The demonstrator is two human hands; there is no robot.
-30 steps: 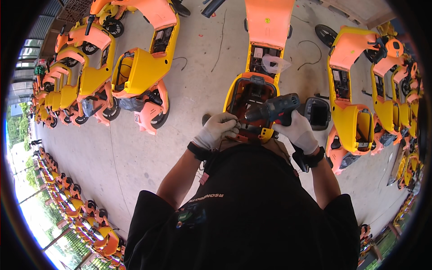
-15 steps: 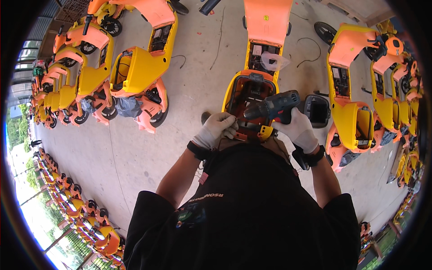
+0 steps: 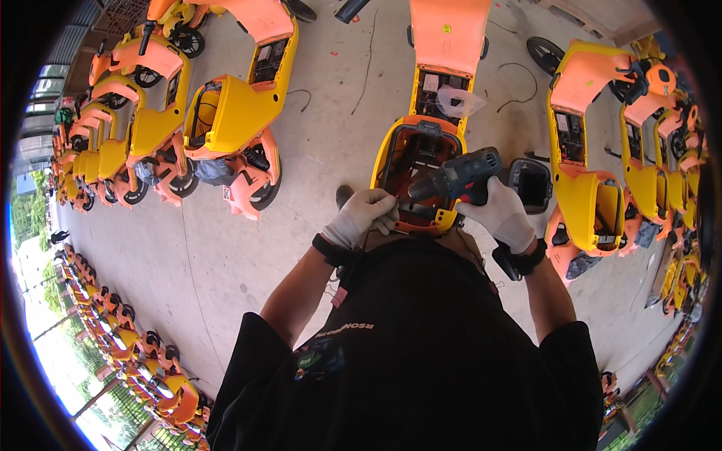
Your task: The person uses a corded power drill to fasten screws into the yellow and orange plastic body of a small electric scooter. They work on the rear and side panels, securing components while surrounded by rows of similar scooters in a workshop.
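Observation:
In white gloves, both my hands are over the rear of a yellow-and-orange scooter (image 3: 382, 150) with an open seat compartment. My right hand (image 3: 502, 216) is wrapped round the grip of a dark cordless drill (image 3: 465, 174), held above the compartment with its chuck pointing left. At the compartment's near left rim, my left hand (image 3: 362, 216) is closed in a pinch close to the drill's tip. Whatever those fingers hold, if anything, is too small to make out.
A clear plastic bag (image 3: 459, 102) lies on the scooter's open footboard. To the right, a black tray-like part (image 3: 530, 185) rests on the concrete floor. Similar scooters stand left (image 3: 244, 124) and right (image 3: 583, 192), with rows behind them. A loose cable (image 3: 526, 71) lies ahead.
The hands and the drill stay nearly in place. My right forearm and wristband have shifted slightly outward.

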